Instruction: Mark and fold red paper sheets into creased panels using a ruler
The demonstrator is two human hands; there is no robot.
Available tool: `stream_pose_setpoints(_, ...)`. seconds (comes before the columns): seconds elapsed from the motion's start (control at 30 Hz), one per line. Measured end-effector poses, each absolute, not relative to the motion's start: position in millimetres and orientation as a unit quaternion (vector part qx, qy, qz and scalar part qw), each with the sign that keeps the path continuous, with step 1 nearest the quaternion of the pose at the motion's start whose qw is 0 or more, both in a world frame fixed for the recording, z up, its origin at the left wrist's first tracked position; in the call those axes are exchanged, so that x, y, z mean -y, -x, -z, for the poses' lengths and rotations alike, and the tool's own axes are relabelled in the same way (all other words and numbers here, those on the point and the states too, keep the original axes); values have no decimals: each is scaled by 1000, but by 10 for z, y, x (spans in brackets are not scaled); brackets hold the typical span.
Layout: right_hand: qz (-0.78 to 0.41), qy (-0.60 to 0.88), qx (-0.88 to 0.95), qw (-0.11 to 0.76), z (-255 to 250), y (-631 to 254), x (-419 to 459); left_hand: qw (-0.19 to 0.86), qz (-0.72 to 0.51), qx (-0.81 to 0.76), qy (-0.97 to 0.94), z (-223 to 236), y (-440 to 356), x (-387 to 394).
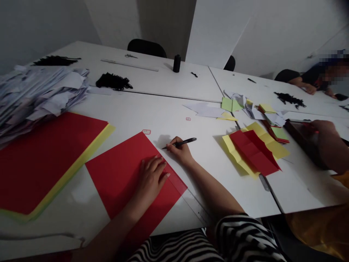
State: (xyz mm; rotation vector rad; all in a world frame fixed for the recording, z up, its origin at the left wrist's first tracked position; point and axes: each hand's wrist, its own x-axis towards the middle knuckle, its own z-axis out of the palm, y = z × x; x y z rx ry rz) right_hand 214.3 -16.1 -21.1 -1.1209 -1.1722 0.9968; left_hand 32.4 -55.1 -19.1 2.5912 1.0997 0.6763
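Note:
My left hand (150, 178) lies flat, fingers stretched out, on a clear ruler (178, 183) that runs along the right edge of a red paper sheet (122, 174) on the white table (152, 112). My right hand (180, 150) is closed round a black pen (182, 142), its tip touching the table beside the sheet's upper right edge. My striped sleeves show at the bottom.
A stack of red and yellow sheets (46, 160) lies at left, a heap of white paper (35, 94) behind it. A folded red sheet on yellow paper (255, 149) lies at right, near another person's hand (324, 134). Black thread spool (176, 63), scissors and a long ruler at the back.

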Motion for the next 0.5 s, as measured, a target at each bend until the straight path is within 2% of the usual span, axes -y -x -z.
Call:
stream_pose_setpoints(0.1,-454,468,463,601,166,-2193,168,122,-234,-376,-888,177,-318,545)
stream_pose_setpoints(0.17,-450,471,491,579,119,-2230,271,125,-231,-376,-889,169,-313,545)
stream_pose_setpoints(0.23,-406,474,588,515,76,-2264,477,128,-229,-376,-889,169,-304,549)
stream_pose_setpoints(0.37,-221,426,812,331,65,-2289,1052,148,-242,-372,-884,175,-268,533)
stream_pose_setpoints(0.5,-110,457,850,240,119,-2256,1472,174,-278,-402,-855,141,-194,408)
